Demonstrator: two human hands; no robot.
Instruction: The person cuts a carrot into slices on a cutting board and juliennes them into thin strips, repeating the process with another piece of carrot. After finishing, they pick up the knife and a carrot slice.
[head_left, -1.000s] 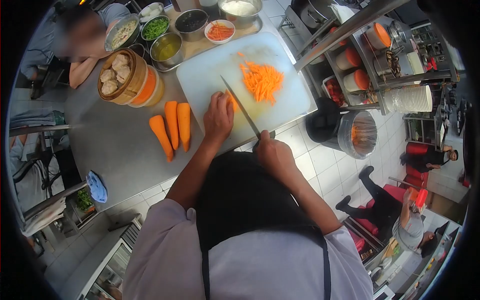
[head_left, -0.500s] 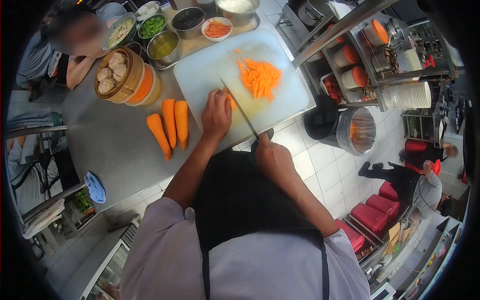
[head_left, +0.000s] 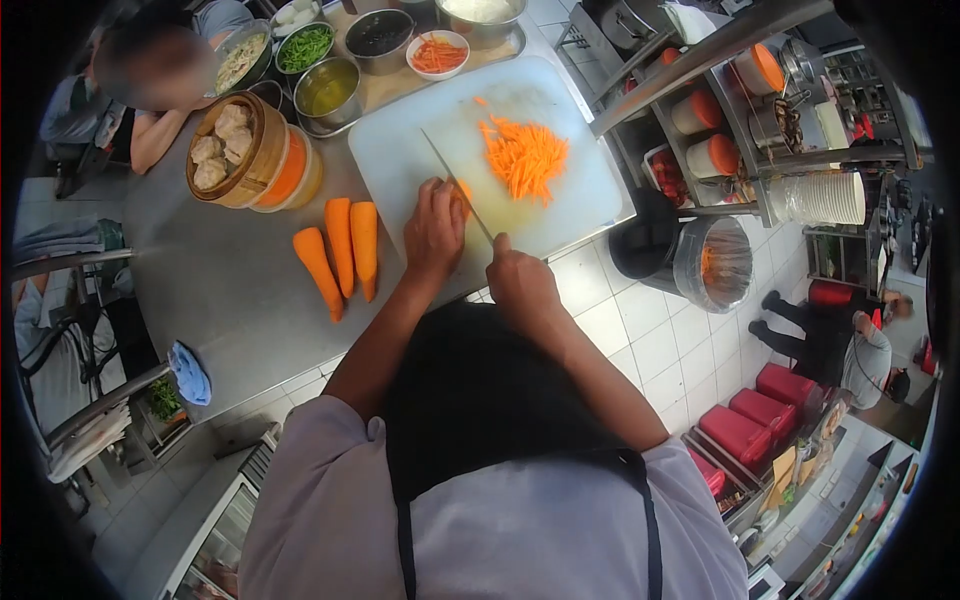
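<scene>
My right hand [head_left: 523, 285] grips the handle of a knife [head_left: 455, 180], its blade slanting up and left across the white cutting board [head_left: 400, 130]. Pressed under the curled fingers of my left hand [head_left: 436, 228] is a piece of carrot [head_left: 462, 192], mostly covered by them, with the blade right beside it. A heap of carrot shreds [head_left: 526, 162] lies on the board to the right of the blade. Several steps left of the board's edge, on the metal table, rest three whole peeled carrots [head_left: 340, 250].
A bamboo steamer [head_left: 225, 150] with dumplings stands at the table's left. Metal bowls, one with chopped greens [head_left: 305, 48], and a white bowl of orange-red shreds [head_left: 438, 54] line the back. A lined bin [head_left: 715, 262] is at right. One person sits at back left; another stands far right.
My right hand and the knife have moved up and left, so the blade reaches farther across the board. My left hand stays nearly in place. The person far right has shifted.
</scene>
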